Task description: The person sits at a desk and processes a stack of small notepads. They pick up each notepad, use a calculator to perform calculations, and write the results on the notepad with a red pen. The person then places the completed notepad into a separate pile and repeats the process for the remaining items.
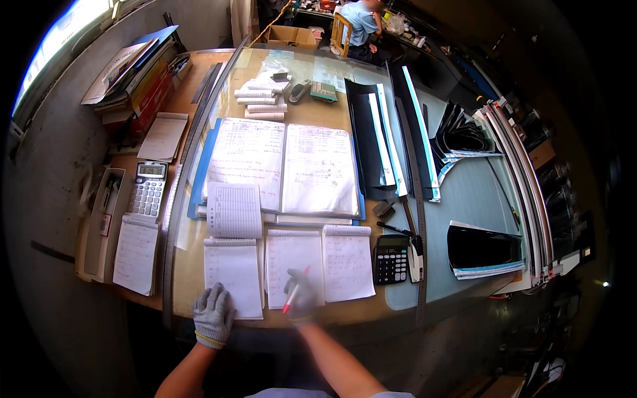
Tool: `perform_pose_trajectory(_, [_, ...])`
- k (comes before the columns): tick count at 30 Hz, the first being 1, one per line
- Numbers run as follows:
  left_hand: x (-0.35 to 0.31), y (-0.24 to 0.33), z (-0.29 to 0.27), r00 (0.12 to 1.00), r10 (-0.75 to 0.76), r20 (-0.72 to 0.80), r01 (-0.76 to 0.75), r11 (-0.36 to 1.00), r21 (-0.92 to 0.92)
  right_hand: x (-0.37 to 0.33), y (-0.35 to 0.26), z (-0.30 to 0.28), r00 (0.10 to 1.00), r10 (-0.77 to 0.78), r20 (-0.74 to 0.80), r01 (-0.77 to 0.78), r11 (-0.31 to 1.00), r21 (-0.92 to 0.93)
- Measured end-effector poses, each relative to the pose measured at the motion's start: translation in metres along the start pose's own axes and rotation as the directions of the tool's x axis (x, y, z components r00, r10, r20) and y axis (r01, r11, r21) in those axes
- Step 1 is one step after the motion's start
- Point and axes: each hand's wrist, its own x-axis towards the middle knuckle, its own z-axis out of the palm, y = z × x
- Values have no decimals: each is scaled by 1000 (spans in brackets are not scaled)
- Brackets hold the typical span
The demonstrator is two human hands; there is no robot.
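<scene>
My left hand (213, 313), in a grey knit glove with a yellow cuff edge, lies with fingers stretched over the lower left corner of a lined notepad (232, 272). Over the lower edge of the middle notepad (292, 255) is my right hand (303, 298), also gloved and smeared by motion. It holds a red and white pen (288, 306), tilted with its red end downward. A third handwritten notepad (350, 265) lies to the right. Beyond them, a large open ledger (318, 166) rests on a blue folder, with a flipped-up page (234, 211) over its lower left part.
A black calculator (391, 260) and a stapler (416, 259) sit right of the notepads. Black folders (368, 139) and a long ruler (421, 232) lie farther right. At left are a grey calculator (147, 189) and a pen box (99, 225). Another person (360, 26) sits beyond the table.
</scene>
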Motion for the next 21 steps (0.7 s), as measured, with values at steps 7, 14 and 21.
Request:
perform_pose_trajectory(7, [-1, 0, 1, 1000, -1, -16, 1, 1000, 12, -1, 0, 1, 1000, 19, 6, -19, 1000, -18])
perform_pose_trajectory(14, [-1, -1, 2, 1000, 7, -16, -7, 1000, 4, 1, -4, -3, 984, 176, -6, -175, 983, 59])
perform_pose_trajectory(21, [-5, -1, -1, 1000, -20, 1, 20, 1000, 24, 76, 3, -146, 900, -19, -436, 13, 1000, -17])
